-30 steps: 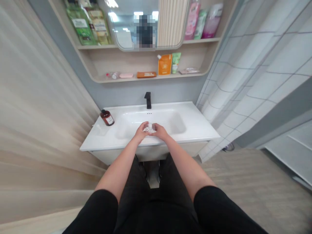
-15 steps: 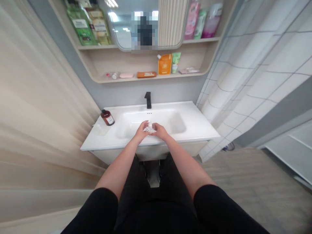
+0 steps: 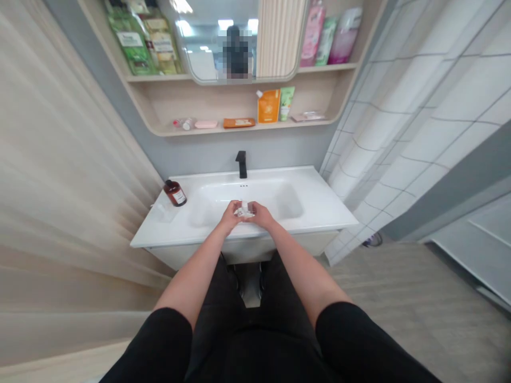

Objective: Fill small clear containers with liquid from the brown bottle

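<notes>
Over the front of the white sink (image 3: 279, 194), both hands meet on a small clear-and-white object (image 3: 245, 210). Its middle part stands up, and its lower part looks like crinkled clear plastic; the exact kind is too small to tell. My left hand (image 3: 230, 215) curls its fingers round the left side. On the right side, my right hand (image 3: 262, 215) grips it with bent fingers. The fingers hide part of its edges. Behind the hands rises a black faucet (image 3: 241, 164).
A brown bottle (image 3: 175, 193) and a clear plastic piece (image 3: 164, 211) sit on the counter's left. Above, a shelf (image 3: 279, 126) holds an orange pouch (image 3: 269, 106), a green tube (image 3: 286, 103) and a pink bar (image 3: 206, 124). Curtains hang on both sides.
Both hands stay on the small object, which has shifted slightly; its upright part looks lower. The view has moved a little.
</notes>
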The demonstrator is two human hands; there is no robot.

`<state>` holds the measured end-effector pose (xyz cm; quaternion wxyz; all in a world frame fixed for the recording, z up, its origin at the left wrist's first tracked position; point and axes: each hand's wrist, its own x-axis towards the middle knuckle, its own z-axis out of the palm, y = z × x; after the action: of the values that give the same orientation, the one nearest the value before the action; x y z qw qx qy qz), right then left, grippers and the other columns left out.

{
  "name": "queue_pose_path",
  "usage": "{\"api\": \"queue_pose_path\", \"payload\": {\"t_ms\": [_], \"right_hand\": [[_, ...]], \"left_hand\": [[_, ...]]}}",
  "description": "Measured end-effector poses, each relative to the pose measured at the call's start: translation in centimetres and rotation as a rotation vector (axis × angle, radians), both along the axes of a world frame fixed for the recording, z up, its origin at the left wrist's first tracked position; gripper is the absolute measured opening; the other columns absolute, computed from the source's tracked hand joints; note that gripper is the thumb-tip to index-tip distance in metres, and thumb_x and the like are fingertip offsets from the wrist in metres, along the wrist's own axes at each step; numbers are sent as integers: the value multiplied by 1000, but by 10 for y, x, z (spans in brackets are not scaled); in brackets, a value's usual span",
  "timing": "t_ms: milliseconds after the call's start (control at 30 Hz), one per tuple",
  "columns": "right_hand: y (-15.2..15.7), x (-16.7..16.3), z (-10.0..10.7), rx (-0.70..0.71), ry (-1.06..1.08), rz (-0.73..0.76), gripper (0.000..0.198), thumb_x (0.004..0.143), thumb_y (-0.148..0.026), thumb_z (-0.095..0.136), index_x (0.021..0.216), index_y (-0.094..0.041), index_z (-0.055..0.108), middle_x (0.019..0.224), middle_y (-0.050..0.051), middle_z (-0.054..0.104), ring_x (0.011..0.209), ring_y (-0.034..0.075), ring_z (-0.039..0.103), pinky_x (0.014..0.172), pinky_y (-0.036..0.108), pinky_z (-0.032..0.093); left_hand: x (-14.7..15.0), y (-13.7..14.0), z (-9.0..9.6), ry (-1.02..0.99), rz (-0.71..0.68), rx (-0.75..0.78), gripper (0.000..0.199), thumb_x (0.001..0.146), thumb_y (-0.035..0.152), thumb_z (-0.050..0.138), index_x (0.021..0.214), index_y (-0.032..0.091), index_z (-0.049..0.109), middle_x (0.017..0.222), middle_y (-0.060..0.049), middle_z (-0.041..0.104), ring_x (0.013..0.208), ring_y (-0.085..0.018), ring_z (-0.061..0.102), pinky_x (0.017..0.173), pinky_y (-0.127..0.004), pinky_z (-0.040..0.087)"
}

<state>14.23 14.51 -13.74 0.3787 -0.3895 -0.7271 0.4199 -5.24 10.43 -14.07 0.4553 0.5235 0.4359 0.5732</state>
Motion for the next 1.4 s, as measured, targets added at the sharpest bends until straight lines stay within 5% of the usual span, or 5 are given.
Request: {"api": "queue_pose_path", "payload": {"t_ms": [200,433,800,1100,1400], "right_hand": [[1,1,-2,28,-56,-38,69,55,-41,103,113,-23,69,99,1,74,85,21,66,87,36,57],[1,1,-4,23,-38,-20,72,55,-35,104,118,-24,71,106,2,76,89,21,69,89,36,58],[2,0,-5,13,-45,-74,73,56,-34,105,121,-26,72,99,-1,74,88,21,69,90,37,59],[8,1,-11,-39,-26,-109,69,62,-44,104,119,-26,70,102,2,78,92,24,74,94,43,61],[9,3,-12,-34,14,-142,74,61,-47,102,123,-26,69,106,2,77,92,23,74,93,42,60]], "left_hand": [[-6,-6,17,172,63,127,79,74,28,91,148,27,65,148,-14,69,145,-34,60,124,-53,41],[-14,-2,61,566,151,256,40,85,29,84,125,25,82,111,-6,81,101,-23,74,105,-42,59],[-18,-6,98,501,253,196,34,82,31,84,115,23,83,100,-6,83,83,-20,74,89,-39,62],[-108,-94,47,127,557,35,56,65,43,91,113,21,73,105,-7,77,96,-22,73,92,-37,59],[-236,-166,25,952,883,-227,37,83,49,73,109,23,80,110,-10,81,107,-34,74,101,-46,57]]}}
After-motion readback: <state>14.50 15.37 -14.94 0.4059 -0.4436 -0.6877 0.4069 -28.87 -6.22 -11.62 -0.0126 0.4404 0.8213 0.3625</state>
